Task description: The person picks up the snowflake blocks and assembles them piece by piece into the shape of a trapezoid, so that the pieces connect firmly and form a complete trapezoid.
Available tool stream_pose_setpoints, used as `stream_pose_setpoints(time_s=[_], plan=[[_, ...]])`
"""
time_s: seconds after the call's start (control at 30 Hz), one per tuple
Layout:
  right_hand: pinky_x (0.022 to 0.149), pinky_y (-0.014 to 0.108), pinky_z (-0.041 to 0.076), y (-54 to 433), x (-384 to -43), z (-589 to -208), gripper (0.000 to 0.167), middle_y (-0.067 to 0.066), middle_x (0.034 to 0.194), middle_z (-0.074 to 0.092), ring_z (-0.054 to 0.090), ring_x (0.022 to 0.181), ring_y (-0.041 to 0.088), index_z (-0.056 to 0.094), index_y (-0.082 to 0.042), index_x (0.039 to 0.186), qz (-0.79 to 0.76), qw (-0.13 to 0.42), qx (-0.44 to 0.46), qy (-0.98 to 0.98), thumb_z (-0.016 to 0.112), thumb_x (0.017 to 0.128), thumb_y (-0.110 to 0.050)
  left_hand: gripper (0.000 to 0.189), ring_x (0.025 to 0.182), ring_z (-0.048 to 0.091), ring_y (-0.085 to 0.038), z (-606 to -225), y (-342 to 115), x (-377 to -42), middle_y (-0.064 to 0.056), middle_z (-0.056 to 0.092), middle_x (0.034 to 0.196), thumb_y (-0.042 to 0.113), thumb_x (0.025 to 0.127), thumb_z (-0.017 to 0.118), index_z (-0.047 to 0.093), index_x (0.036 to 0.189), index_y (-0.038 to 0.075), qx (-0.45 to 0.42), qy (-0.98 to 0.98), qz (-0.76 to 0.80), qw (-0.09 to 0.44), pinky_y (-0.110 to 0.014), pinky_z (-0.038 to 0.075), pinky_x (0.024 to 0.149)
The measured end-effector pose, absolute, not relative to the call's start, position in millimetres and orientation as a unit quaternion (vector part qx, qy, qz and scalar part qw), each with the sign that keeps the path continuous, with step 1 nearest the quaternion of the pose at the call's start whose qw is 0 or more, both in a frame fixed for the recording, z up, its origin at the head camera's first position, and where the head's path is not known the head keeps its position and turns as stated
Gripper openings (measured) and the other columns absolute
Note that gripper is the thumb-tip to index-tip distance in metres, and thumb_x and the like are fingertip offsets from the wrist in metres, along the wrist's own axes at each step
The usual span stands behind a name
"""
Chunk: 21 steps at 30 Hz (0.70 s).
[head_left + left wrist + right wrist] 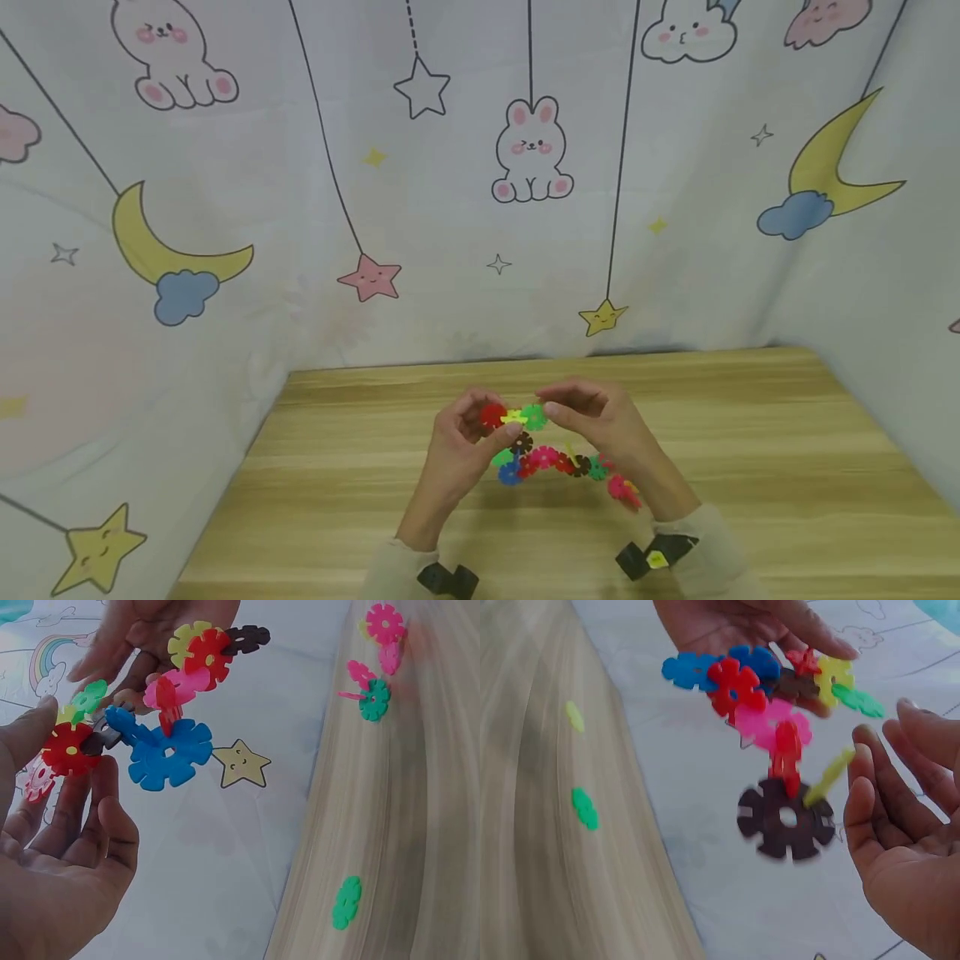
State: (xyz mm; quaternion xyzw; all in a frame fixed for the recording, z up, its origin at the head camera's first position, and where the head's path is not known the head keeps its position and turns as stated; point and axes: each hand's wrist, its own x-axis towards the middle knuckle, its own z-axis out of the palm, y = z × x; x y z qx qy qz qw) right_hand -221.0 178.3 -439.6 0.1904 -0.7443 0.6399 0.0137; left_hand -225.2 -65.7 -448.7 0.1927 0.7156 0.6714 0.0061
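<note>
A chain of interlocking plastic snowflake discs hangs in the air, with blue (171,754), pink (772,725), red and yellow discs linked by their slots. At its upper end my left hand (465,446) pinches it near the red disc (71,749), thumb in front and fingers behind. A green disc (534,417) sticks out from that end towards my right hand (603,417). The right hand's fingers (885,802) are loosely bent with nothing between them, and its thumb is close by the green disc. A dark brown disc (787,817) with a yellow one ends the chain's lower side.
Loose on the wooden table (360,500) lie a green disc (346,903) and a yellow disc (574,717). Towards the right are joined pink and teal discs (375,700) and another pink cluster (385,624). A printed cloth (450,208) stands behind the table.
</note>
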Motion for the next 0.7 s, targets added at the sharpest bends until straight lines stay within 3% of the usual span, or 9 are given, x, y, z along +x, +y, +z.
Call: stream_pose_setpoints(time_s=[0.2,0.43,0.57,0.7], plan=[[0.098,0.026,0.062,208.5,-216.1,-456.2,0.025,0.014,0.124,0.079,0.077,0.109,0.012,0.073,-0.009,0.129,0.616,0.026,0.16,-0.771,0.068,0.107,-0.019,0.034,0.101,0.073,-0.015,-446.2,-66.8,-225.4,-0.016,0.077,0.117,0.015,0.094,0.084,0.068,0.123,0.006,0.166,0.726,0.667,-0.005,-0.025,0.061,0.092],[0.088,0.028,0.065,232.3,-214.5,-482.9,0.033,0.018,0.119,0.078,0.077,0.105,0.028,0.068,0.002,0.132,0.573,-0.019,0.139,-0.808,0.069,0.107,-0.019,0.034,0.102,0.073,-0.015,-446.9,-72.7,-226.1,-0.014,0.077,0.117,0.015,0.094,0.084,0.068,0.123,0.005,0.156,0.73,0.666,-0.015,-0.026,0.061,0.094],[0.08,0.029,0.063,240.3,-213.3,-490.9,0.032,0.02,0.119,0.076,0.074,0.1,0.02,0.068,0.001,0.133,0.531,-0.051,0.139,-0.834,0.07,0.105,-0.015,0.035,0.101,0.073,-0.013,-447.2,-73.8,-226.6,-0.014,0.076,0.115,0.014,0.095,0.083,0.066,0.123,0.003,0.16,0.726,0.669,-0.012,-0.026,0.061,0.093],[0.08,0.028,0.062,241.2,-213.3,-496.5,0.033,0.019,0.122,0.075,0.07,0.102,0.017,0.067,-0.002,0.134,0.504,-0.068,0.153,-0.847,0.07,0.103,-0.01,0.032,0.1,0.073,-0.013,-447.6,-72.2,-227.6,-0.013,0.076,0.114,0.013,0.095,0.082,0.067,0.122,0.004,0.168,0.719,0.674,-0.01,-0.026,0.061,0.092]])
